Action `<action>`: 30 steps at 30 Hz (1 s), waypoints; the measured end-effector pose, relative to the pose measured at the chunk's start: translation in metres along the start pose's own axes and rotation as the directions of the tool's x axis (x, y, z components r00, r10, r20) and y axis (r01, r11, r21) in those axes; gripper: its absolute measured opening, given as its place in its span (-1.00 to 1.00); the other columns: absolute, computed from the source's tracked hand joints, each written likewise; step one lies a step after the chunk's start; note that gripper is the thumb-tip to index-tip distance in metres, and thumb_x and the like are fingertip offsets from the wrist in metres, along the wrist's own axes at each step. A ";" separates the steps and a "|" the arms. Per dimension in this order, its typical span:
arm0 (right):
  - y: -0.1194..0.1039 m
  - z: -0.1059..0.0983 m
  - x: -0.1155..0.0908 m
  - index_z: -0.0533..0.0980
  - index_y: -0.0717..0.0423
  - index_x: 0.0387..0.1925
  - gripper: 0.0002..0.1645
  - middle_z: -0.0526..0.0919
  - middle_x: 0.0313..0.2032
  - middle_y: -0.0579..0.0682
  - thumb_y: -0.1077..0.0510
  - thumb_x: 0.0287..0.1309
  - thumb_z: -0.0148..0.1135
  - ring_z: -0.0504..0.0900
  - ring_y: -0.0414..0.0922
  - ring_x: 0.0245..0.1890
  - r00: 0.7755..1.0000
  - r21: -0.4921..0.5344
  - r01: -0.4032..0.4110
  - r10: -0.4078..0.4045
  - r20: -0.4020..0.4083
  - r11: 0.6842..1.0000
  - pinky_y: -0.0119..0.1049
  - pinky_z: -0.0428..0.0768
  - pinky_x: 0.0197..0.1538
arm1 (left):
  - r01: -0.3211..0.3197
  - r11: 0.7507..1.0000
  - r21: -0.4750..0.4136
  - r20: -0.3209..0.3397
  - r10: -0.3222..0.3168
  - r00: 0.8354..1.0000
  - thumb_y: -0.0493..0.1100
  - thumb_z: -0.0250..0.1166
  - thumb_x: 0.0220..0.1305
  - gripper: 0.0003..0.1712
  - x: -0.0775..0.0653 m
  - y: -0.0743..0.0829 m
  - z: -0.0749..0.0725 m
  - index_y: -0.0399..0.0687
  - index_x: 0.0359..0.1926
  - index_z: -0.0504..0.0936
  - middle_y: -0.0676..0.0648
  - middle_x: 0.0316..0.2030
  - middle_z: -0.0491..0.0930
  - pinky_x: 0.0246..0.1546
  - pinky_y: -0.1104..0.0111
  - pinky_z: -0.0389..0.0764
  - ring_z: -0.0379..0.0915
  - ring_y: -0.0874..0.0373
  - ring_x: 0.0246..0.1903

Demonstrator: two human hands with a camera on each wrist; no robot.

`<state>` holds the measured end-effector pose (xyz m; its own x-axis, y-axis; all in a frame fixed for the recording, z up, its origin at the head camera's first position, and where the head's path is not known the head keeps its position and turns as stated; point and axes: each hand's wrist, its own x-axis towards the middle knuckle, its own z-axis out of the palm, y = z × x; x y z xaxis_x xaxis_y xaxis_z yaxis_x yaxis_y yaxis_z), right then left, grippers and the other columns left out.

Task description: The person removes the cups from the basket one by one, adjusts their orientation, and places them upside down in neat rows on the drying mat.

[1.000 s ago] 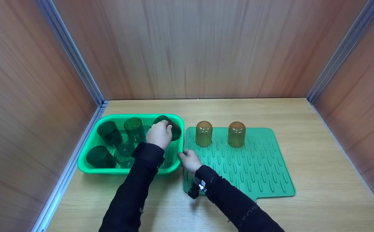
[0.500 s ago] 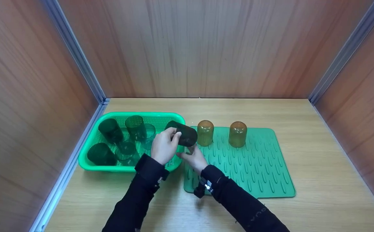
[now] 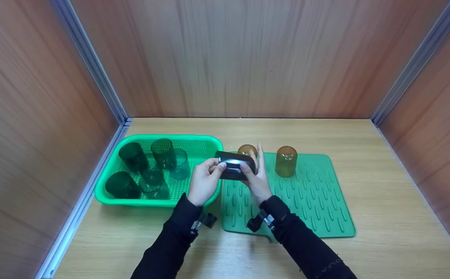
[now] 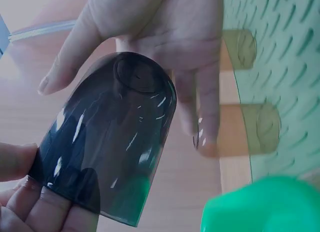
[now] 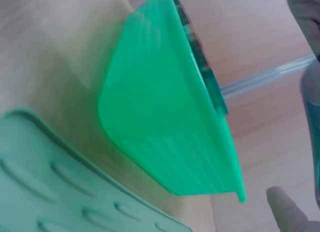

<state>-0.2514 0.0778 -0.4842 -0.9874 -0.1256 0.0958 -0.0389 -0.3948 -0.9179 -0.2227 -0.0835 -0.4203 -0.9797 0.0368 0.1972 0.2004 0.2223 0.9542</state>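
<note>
A dark, see-through tumbler (image 3: 234,166) is held on its side above the green mat's left edge. My left hand (image 3: 203,184) pinches it at the rim end, thumb on the near side. Around its rounded base end sits my right hand (image 3: 260,184), fingers straight and spread. In the left wrist view the right hand (image 4: 165,31) lies beyond the tumbler (image 4: 115,132), its thumb standing apart; whether it touches the glass I cannot tell. Behind the hands, one amber tumbler (image 3: 247,149) is partly hidden. A second amber tumbler (image 3: 285,162) stands upside down on the mat (image 3: 310,201).
To the left stands a green plastic basket (image 3: 163,136) with several dark and greenish tumblers lying in it. Its outer wall (image 5: 150,106) fills much of the right wrist view. Wood-patterned walls (image 3: 240,58) enclose the table (image 3: 380,186) at back and sides.
My left hand has lifted the dark tumbler out of the basket's right end and carried it right, over the mat. The right hand has left the basket's rim and come up beside the tumbler's base.
</note>
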 end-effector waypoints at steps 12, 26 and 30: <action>-0.009 -0.022 -0.006 0.23 0.16 0.34 -0.41 0.28 0.36 0.18 0.16 0.35 0.13 0.41 -0.02 0.24 0.985 -0.239 0.163 -0.173 -0.021 0.957 -0.30 0.59 0.09 | 0.091 0.977 -0.192 0.021 -0.089 0.996 -0.21 0.16 0.42 -0.71 -0.012 -0.011 0.028 -0.40 -0.06 0.61 -0.31 -0.17 0.73 -0.18 0.39 0.58 0.69 0.07 -0.19; -0.020 -0.053 -0.010 0.37 0.33 0.14 -0.60 0.45 0.03 0.19 0.30 0.31 0.14 0.59 -0.11 -0.09 0.985 -0.403 0.174 -0.162 0.062 0.899 -0.30 0.67 -0.11 | 0.132 0.969 -0.210 0.101 -0.113 0.988 -0.19 0.07 0.48 -0.74 -0.025 -0.030 0.053 -0.38 -0.10 0.48 0.03 -0.62 0.42 -0.60 0.47 0.14 0.06 0.26 -0.70; -0.024 -0.061 -0.011 0.41 0.25 0.12 -0.61 0.48 0.04 0.18 0.27 0.28 0.20 0.58 -0.10 -0.09 0.984 -0.467 0.177 -0.165 0.067 0.866 -0.32 0.65 -0.13 | 0.048 0.993 -0.109 0.122 -0.035 0.992 -0.17 0.08 0.48 -0.74 -0.029 -0.040 0.057 -0.31 -0.05 0.53 -0.07 -0.38 0.63 -0.31 0.38 0.53 0.52 0.19 -0.41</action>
<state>-0.2488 0.1441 -0.4865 -0.9550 -0.1194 0.2715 -0.2800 0.0609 -0.9581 -0.2027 -0.0383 -0.4770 -0.9798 0.1481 0.1348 0.1525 0.1161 0.9815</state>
